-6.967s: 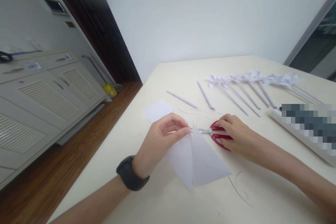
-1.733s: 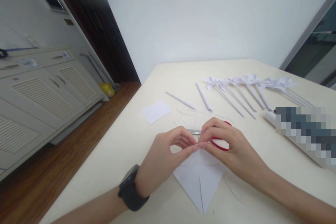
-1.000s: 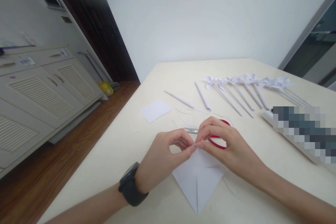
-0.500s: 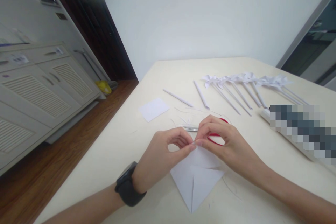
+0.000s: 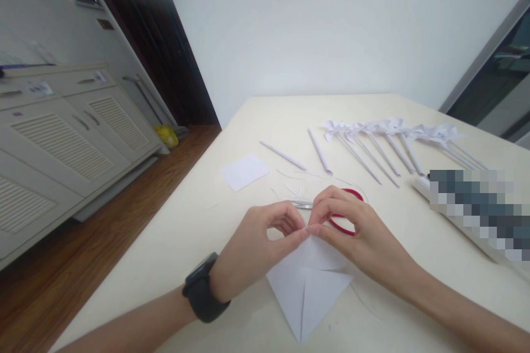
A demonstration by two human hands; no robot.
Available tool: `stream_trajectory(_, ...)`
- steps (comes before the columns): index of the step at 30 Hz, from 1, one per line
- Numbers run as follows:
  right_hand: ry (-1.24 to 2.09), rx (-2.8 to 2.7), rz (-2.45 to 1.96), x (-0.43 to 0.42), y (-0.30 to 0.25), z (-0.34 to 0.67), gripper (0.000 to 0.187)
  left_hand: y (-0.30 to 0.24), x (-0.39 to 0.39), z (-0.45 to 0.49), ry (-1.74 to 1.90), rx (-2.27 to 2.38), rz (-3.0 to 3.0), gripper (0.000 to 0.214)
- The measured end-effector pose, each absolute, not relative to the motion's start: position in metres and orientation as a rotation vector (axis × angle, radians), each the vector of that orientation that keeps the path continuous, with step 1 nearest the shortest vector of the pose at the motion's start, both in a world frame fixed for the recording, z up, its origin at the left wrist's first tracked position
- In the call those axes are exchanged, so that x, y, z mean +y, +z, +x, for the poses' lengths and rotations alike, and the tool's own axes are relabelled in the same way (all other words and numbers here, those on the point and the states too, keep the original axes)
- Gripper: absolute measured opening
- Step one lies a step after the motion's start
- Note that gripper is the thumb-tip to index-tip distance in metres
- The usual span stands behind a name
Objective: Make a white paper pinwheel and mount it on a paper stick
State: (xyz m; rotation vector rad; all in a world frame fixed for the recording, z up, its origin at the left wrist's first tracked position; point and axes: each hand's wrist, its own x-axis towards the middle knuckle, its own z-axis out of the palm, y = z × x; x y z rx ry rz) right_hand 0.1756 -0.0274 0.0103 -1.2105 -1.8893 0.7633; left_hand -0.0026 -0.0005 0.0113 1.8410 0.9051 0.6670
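Observation:
A square sheet of white paper (image 5: 308, 292), slit inward from its corners, lies turned like a diamond in front of me. My left hand (image 5: 269, 242), below a black watch, is closed in a pinch at the sheet's far corner. Against it, my right hand (image 5: 348, 220) pinches the same corner, thumb and fingertips meeting the left ones. The exact bit between the fingertips is mostly hidden. Just beyond the hands lie scissors (image 5: 351, 194) with red handles, partly covered by my right hand; their metal blades point left.
Two rolled paper sticks (image 5: 319, 150) and a small blank paper piece (image 5: 245, 172) lie farther back. Several white paper pinwheels (image 5: 393, 128) on sticks line the back right. A long pale object (image 5: 459, 220), partly pixelated, lies at right. Thin strands and paper scraps are scattered about.
The view has shifted slightly. Both hands stay pinched at the paper's far corner, with only small finger movements; the right fingertips sit a little closer against the left.

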Motion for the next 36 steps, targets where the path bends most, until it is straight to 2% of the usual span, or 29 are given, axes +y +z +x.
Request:
stream_trajectory(15, 0.656, -1.912, -1.264, -0.0311, 0.0103, 0.1734, 0.017, 0.0129, 0.0007, -0.0043, 0.664, 0.904, 1.815, 0.01)
stream_trajectory(36, 0.617, -1.878, -1.256, -0.0292, 0.0069, 0.1754, 0.016, 0.0114, 0.0056, -0.0053, 0.683, 0.899, 1.83, 0.013)
